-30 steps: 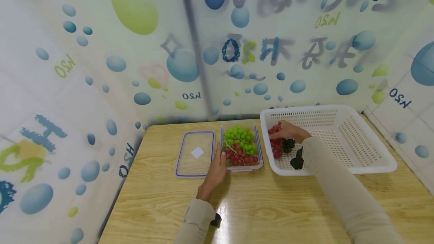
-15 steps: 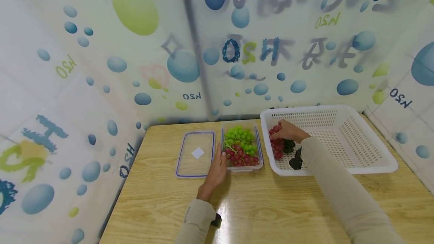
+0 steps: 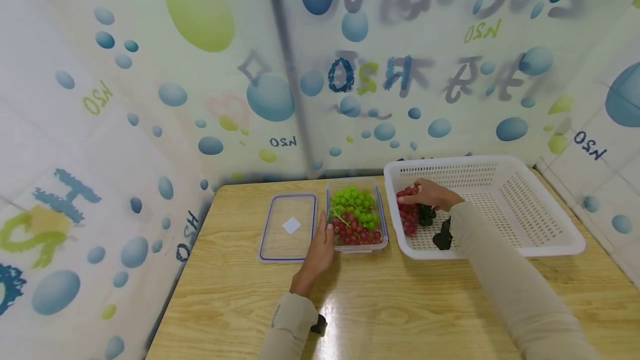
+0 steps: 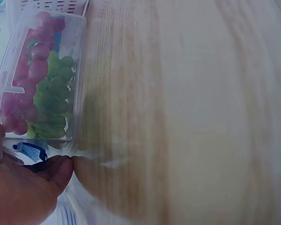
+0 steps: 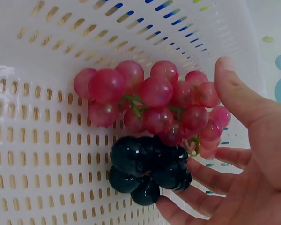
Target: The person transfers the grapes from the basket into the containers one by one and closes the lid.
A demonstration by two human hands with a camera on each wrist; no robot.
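In the head view, a clear plastic box (image 3: 358, 248) holds a bunch of green grapes (image 3: 354, 198) and a bunch of red grapes (image 3: 355, 232). My left hand (image 3: 318, 249) rests against the box's left side, fingers fairly straight; some fingers are hidden. My right hand (image 3: 434, 195) is inside the white basket (image 3: 535, 196). Seen from the right wrist, another red grape bunch (image 5: 150, 93) lies there beside a dark grape bunch (image 5: 147, 166). My right thumb stands apart from the red grapes, while the other fingers reach loosely beside both bunches.
A clear lid (image 3: 288, 238) with a blue seal and a white label lies flat left of the box. The wooden table (image 3: 400, 304) backs onto a patterned curtain (image 3: 215, 88). The basket's raised rim stands right of the box.
My right hand has shifted slightly to the right, and its fingers look looser around the red grapes. The left hand and the box have not visibly moved.
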